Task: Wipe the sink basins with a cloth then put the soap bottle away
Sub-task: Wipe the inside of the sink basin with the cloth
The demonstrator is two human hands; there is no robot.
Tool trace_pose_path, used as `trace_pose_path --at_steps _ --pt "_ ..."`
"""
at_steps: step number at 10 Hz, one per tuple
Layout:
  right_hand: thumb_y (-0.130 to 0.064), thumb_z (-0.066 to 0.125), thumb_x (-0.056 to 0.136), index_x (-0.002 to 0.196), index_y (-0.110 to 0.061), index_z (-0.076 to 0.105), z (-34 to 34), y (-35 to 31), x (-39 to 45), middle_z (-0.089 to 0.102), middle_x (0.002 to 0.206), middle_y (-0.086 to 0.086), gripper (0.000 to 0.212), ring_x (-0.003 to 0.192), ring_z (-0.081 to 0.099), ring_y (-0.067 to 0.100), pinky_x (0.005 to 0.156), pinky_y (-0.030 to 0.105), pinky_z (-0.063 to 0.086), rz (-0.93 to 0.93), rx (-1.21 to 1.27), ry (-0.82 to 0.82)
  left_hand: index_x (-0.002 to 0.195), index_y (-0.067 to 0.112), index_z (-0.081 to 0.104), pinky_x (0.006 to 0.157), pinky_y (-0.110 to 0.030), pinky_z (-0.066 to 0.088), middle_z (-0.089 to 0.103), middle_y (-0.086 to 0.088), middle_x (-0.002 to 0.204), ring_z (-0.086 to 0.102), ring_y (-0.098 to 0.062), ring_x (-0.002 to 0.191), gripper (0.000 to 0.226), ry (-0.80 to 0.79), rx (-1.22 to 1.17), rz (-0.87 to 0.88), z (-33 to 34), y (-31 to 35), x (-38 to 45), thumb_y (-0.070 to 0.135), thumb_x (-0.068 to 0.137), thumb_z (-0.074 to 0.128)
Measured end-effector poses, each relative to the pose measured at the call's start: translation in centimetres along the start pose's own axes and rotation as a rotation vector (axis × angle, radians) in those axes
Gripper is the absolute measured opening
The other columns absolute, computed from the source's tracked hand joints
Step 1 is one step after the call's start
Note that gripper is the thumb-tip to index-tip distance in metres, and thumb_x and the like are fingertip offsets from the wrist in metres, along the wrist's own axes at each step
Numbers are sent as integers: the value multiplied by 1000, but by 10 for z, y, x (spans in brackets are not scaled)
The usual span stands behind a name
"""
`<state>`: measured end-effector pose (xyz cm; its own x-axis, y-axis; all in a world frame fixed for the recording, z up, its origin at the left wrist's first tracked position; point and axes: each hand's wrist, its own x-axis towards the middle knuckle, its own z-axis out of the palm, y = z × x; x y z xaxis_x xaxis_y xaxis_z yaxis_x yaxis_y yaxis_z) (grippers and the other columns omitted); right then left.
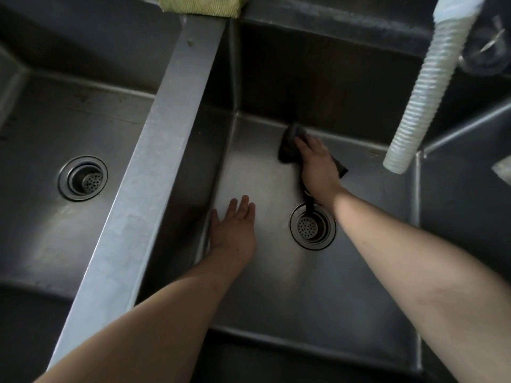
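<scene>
Right hand [318, 164], fingers pressed flat on dark crumpled cloth [289, 142], scrubs right stainless steel sink basin [276, 286] floor; left hand [233, 230], fingers loosely together, empty, braces.

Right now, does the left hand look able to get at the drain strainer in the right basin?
Probably yes. The left hand lies open and empty on the floor of the right basin, beside the drain strainer, with bare steel between them. Only a dangling end of the cloth crosses the strainer's rim.
</scene>
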<state>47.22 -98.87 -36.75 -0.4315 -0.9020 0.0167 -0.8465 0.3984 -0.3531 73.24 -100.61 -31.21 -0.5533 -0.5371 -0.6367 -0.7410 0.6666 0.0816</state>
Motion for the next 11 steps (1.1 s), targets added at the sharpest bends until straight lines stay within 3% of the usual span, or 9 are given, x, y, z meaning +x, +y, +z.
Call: trace_pose_path --at_steps 1,2,3,4,6,7,8,9,11 --pt "-27 41 105 157 -24 39 -8 53 -19 40 160 1 52 146 36 16 101 -7 18 328 12 61 162 21 -3 122 -61 6 -18 4 168 -12 -21 156 71 -8 7 7 -3 -1 -1 13 99 29" --pt "-18 45 105 156 -16 41 -25 46 -31 44 158 4 51 138 38 9 83 -15 12 525 88 119 162 20 -3 123 -61 6 -18 3 169 -12 -22 156 73 -17 -3 7 -5 1 0 14 98 32" --pt "-13 40 105 157 -14 40 -24 23 -18 32 165 16 53 152 29 35 125 30 22 388 49 139 161 20 -4 122 -62 6 -18 2 168 -13 -23 156 75 -21 2 11 -4 1 0 14 98 34" --pt "-7 48 100 152 -14 49 -10 -1 -11 39 161 20 52 148 36 43 123 48 29 148 55 26 161 19 -5 122 -62 6 -18 1 169 -12 -23 156 72 -4 30 19 -1 -1 1 14 99 31" --pt "0 56 97 142 -13 62 -6 -20 -73 51 153 19 47 141 48 43 119 50 34 -273 107 -150 159 14 19 124 -53 12 7 -5 170 7 -25 156 63 61 -35 13 -6 0 -1 13 98 34" --pt "-2 49 94 139 -14 65 -7 -18 -114 53 152 16 48 141 48 40 118 46 37 -381 133 -245 139 13 44 113 -46 32 45 -10 148 37 -29 141 48 174 -80 -13 -9 3 -8 12 91 43" --pt "-1 51 91 140 -17 65 -7 -17 -145 51 155 11 53 145 44 36 121 42 31 -516 127 -344 123 16 51 99 -42 40 52 -8 132 48 -30 126 31 198 -130 -64 -14 11 -17 14 93 44" --pt "-8 39 91 139 -17 65 -14 -14 -150 51 155 11 56 144 45 37 120 45 29 -549 84 -407 125 16 51 94 -42 42 52 -8 131 51 -31 121 30 192 -131 -74 -16 18 -25 18 96 42" --pt "0 54 95 145 -24 59 -45 6 -149 43 161 9 56 150 36 36 125 42 25 -57 83 -270 139 16 46 96 -43 42 49 -9 137 49 -31 124 47 134 -102 -39 -14 31 -39 13 92 44"
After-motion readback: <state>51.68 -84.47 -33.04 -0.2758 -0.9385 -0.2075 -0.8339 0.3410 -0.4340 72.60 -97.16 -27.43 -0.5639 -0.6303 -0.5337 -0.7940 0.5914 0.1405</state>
